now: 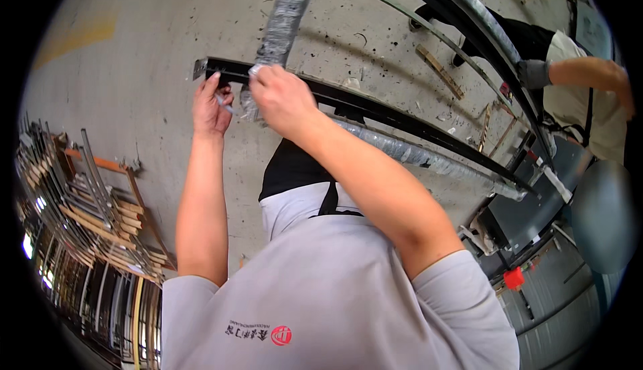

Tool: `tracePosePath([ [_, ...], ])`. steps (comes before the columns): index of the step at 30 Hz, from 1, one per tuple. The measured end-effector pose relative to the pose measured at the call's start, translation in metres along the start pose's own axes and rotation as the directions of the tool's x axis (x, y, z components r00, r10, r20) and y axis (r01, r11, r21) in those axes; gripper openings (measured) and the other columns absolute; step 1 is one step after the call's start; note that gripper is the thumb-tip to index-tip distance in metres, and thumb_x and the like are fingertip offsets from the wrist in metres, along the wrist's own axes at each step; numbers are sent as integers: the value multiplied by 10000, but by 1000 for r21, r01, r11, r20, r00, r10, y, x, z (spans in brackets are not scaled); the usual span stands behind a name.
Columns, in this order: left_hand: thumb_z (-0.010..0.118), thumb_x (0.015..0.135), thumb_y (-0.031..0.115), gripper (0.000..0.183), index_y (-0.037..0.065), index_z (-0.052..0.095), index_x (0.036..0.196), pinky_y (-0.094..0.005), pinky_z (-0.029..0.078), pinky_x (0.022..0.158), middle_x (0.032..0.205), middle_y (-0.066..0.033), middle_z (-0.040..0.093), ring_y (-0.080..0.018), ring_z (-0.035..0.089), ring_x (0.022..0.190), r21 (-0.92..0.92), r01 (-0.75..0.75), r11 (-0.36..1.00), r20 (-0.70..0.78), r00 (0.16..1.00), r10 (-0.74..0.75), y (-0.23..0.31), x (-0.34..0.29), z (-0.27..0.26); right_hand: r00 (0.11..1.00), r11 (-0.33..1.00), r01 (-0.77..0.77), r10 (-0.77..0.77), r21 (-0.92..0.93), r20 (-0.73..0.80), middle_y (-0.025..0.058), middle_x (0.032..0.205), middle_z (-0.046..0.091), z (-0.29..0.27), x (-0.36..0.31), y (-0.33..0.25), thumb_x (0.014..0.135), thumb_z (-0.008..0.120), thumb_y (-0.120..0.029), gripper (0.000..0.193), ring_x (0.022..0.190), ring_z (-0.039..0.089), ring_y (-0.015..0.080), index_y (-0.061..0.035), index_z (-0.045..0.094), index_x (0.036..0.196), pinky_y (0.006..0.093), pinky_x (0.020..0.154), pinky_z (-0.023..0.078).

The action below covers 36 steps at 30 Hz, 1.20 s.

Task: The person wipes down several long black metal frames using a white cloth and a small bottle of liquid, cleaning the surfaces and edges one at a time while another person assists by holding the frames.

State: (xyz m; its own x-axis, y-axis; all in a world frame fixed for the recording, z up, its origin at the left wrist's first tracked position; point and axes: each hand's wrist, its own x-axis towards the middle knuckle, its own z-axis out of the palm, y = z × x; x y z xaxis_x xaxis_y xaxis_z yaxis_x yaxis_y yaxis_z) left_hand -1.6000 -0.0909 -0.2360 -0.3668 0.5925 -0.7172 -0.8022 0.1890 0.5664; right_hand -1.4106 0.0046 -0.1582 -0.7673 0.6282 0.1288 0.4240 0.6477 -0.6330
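Left hand (213, 108) curled, a small pale item (226, 104) held, at the left end of the black bar (395, 116); right hand (284, 98) bunched beside the film-wrapped tube (287, 18), its hold not discernible. Film handling is seemingly in hand; a steadied bar is called for. Metal lengths (97, 182) are racked left, then grey floor (154, 48), then a co-worker (566, 102).

From head height, one fisheye faces down on nearby hands (211, 106) (284, 98).
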Motion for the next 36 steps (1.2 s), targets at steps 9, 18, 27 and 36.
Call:
tracePosePath([
  [9, 692, 959, 127, 95, 69, 625, 928, -264, 408, 495, 793, -60, 659, -157, 607, 676, -43, 12, 999, -37, 999, -14, -3, -16, -4, 920, 873, -353, 389, -337, 42, 157, 968, 655, -154, -233, 95, 758, 671, 48, 323, 885, 649, 351, -4, 705, 1074, 442, 766, 562],
  [18, 714, 947, 148, 106, 80, 633, 937, -262, 421, 515, 802, -43, 657, -147, 607, 680, 67, 31, 997, -32, 999, -28, 8, -7, 6, 997, 999, 30, -31, -22, -77, 140, 953, 630, -17, -35, 15, 812, 617, -74, 142, 917, 640, 308, 8, 666, 918, 409, 757, 550],
  [27, 735, 934, 145, 124, 81, 632, 961, -264, 422, 501, 793, -55, 656, -153, 607, 670, 43, 42, 998, -31, 999, -40, 5, -17, 1, 951, 926, -261, 295, -273, 90, 194, 951, 630, -130, -192, 72, 754, 667, 46, 371, 910, 634, 377, 68, 666, 1124, 447, 828, 544],
  [36, 745, 924, 139, 159, 74, 609, 973, -260, 412, 513, 819, -53, 659, -138, 586, 651, 101, 37, 994, -31, 999, -34, 12, -8, 6, 991, 991, 131, -131, -3, -29, 140, 924, 622, -8, -14, 10, 761, 621, -70, 149, 917, 641, 305, -9, 658, 891, 414, 809, 540],
])
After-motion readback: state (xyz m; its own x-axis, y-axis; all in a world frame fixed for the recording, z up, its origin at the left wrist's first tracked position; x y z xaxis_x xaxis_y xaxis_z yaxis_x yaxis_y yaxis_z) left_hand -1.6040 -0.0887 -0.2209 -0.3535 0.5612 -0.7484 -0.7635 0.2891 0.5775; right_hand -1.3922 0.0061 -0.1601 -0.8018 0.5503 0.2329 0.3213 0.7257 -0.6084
